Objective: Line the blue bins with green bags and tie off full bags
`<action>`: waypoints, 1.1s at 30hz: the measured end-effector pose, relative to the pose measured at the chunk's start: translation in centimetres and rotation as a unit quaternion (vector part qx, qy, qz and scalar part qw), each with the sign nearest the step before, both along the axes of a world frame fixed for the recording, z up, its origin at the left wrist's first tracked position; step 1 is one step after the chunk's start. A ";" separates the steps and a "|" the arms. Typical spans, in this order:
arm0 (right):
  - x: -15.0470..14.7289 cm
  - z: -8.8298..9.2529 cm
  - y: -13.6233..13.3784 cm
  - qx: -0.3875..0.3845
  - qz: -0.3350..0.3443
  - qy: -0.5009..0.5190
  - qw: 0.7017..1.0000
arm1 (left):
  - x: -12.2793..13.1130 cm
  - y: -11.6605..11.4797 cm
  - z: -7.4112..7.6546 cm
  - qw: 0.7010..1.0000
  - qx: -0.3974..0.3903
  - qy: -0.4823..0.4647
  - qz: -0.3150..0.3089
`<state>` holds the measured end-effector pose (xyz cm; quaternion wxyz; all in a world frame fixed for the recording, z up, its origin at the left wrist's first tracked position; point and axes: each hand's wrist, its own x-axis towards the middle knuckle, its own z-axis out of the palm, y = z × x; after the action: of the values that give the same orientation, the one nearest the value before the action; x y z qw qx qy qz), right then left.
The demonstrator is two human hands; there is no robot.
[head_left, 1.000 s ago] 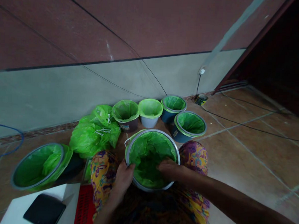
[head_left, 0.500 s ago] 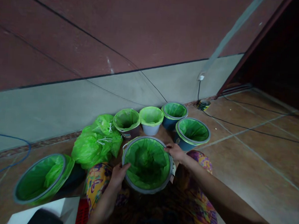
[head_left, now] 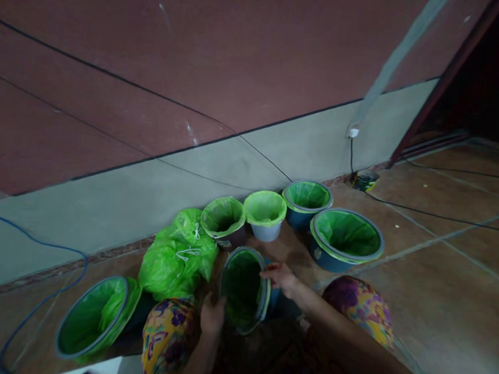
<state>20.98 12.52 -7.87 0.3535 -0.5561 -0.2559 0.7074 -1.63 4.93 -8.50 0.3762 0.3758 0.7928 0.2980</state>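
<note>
Between my knees a blue trash bin [head_left: 273, 302] with a grey rim and a green liner [head_left: 242, 290] stands tilted, its mouth turned to the left. My right hand [head_left: 282, 278] grips the right side of its rim, thumb and fingers closed over the edge. Close by the left side of the rim is my left hand [head_left: 212, 314]; its fingers are smeared by motion, so I cannot tell whether they touch the bin. The bottom of the bin is in deep shadow.
Lined bins stand around: a white one [head_left: 265, 230], a dark one [head_left: 230, 239], blue ones [head_left: 300, 218] [head_left: 329, 259] to the right, and a tipped one [head_left: 64, 325] at left. Green tied bags [head_left: 165, 269] lie by the wall. A blue cable [head_left: 73, 250] and a tin [head_left: 364, 182] are on the floor.
The bin has tilted from facing up at me to leaning left, showing its blue side. My left hand has come off the rim or loosened there. The view has shifted slightly.
</note>
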 end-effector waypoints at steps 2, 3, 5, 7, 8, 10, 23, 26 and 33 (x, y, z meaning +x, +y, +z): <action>-1.5 -0.8 -0.6 0.019 -0.012 0.004 1.000 | 2.2 -0.2 0.4 0.995 0.005 0.001 -0.097; -2.0 -1.3 -0.9 0.030 -0.012 0.013 0.999 | 3.4 -0.3 0.6 0.988 0.005 0.004 -0.155; -2.8 -1.9 -1.4 0.045 -0.006 0.037 0.998 | 5.4 -0.3 0.9 0.973 0.006 0.026 -0.228; -3.2 -2.3 -1.5 0.057 0.002 0.067 0.996 | 6.7 0.0 1.0 0.966 0.005 0.062 -0.250; -3.3 -2.4 -1.5 0.061 0.006 0.083 0.995 | 6.9 0.2 1.1 0.965 0.005 0.080 -0.250; -3.5 -2.4 -1.4 0.061 0.016 0.109 0.992 | 6.9 0.6 1.2 0.962 0.000 0.113 -0.250; -3.7 -3.9 -0.2 -0.096 -0.067 -0.006 0.993 | 5.9 -1.6 -0.6 0.934 -0.051 0.204 -0.289; -3.3 -3.9 0.1 -0.102 -0.051 0.016 0.993 | 5.6 -1.7 -0.4 0.932 -0.046 0.193 -0.303; -3.6 -4.1 -0.5 -0.138 -0.012 0.034 0.990 | 5.1 -1.8 -0.3 0.948 -0.049 0.171 -0.265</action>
<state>17.42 12.04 -11.97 0.2904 -0.5784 -0.1365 0.7500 3.47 3.09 -8.82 0.3182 0.5988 0.7306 0.0801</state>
